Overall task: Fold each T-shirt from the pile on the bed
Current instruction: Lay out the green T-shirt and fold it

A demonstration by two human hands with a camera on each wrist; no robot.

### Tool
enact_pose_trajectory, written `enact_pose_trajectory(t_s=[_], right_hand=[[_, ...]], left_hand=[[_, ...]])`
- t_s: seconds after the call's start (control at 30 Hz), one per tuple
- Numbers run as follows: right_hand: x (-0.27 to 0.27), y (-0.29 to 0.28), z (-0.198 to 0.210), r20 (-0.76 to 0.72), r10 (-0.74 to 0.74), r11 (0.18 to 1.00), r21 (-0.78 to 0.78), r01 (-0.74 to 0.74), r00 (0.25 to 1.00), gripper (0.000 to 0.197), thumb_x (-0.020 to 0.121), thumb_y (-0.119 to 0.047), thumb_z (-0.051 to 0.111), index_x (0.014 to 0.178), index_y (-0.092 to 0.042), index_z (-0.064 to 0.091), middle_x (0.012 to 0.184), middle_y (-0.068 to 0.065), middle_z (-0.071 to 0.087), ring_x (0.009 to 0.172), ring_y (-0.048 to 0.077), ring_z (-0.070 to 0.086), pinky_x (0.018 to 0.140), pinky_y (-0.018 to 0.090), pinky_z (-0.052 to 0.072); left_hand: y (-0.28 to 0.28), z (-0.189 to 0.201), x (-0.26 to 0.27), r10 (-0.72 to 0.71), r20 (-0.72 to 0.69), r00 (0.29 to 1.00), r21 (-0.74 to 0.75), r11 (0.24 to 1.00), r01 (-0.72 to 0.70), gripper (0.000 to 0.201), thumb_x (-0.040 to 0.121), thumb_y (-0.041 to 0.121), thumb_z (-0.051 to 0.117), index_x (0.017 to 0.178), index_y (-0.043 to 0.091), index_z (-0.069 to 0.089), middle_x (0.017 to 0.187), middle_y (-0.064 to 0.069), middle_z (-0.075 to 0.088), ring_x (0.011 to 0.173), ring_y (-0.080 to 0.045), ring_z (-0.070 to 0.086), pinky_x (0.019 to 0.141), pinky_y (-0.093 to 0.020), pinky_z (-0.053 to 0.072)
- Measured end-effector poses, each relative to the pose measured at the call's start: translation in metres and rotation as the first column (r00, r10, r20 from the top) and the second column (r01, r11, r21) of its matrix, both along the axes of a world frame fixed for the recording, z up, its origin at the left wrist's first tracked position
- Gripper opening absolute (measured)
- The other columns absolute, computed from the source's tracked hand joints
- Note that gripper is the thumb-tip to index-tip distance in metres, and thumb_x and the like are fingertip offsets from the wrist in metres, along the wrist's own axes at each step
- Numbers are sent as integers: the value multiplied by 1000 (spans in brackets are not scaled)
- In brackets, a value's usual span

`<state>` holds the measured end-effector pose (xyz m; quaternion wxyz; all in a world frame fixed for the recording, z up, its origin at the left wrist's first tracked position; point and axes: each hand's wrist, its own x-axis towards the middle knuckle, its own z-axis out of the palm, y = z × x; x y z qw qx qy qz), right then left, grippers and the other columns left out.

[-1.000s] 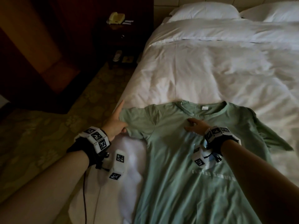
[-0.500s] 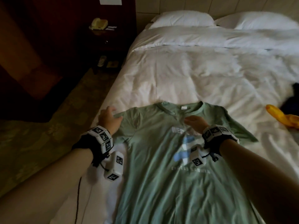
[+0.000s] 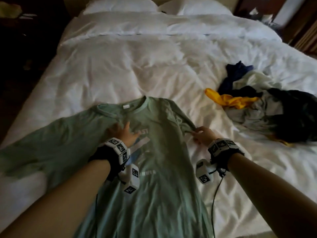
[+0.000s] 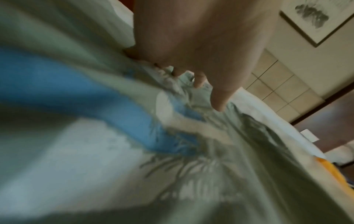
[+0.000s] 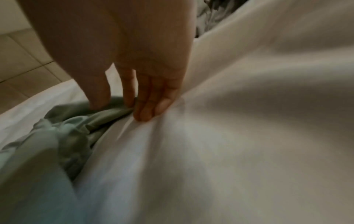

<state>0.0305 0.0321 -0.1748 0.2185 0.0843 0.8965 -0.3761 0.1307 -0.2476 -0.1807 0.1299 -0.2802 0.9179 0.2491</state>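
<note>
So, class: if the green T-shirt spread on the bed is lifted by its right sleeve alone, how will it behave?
The green T-shirt is probably floppy: its sleeve bunches into folds where the right hand pinches it. It likely drapes rather than holding shape. It probably slides easily on the white duvet, so the left hand presses its chest.

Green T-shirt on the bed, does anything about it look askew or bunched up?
Yes. The green T-shirt lies flat except its right sleeve, bunched into crumpled folds where the right hand pinches it. The left hand rests flat on the chest.
</note>
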Motion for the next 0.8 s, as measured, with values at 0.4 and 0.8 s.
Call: enact_pose_trajectory(t_s=[0.4, 0.8], right_hand=[[-44, -31, -17, 182, -326, 804, -463, 374, 928, 35, 83, -20, 62, 116, -7, 59, 91, 12, 65, 82, 29, 64, 77, 42, 57], [-90, 24, -17, -128, -344, 929, -192, 317, 930, 54, 80, -66, 49, 120, -31, 59, 123, 4, 62, 103, 27, 59, 95, 43, 47]], left_hand=[[6, -34, 8, 7, 214, 977, -41, 999, 2, 93, 74, 87, 28, 146, 45, -14, 154, 3, -31, 139, -36, -31, 106, -71, -10], [9, -35, 9, 13, 202, 979, -84, 996, 4, 90, 77, 84, 26, 146, 44, -14, 154, 3, -31, 140, -35, -29, 107, -71, -7]])
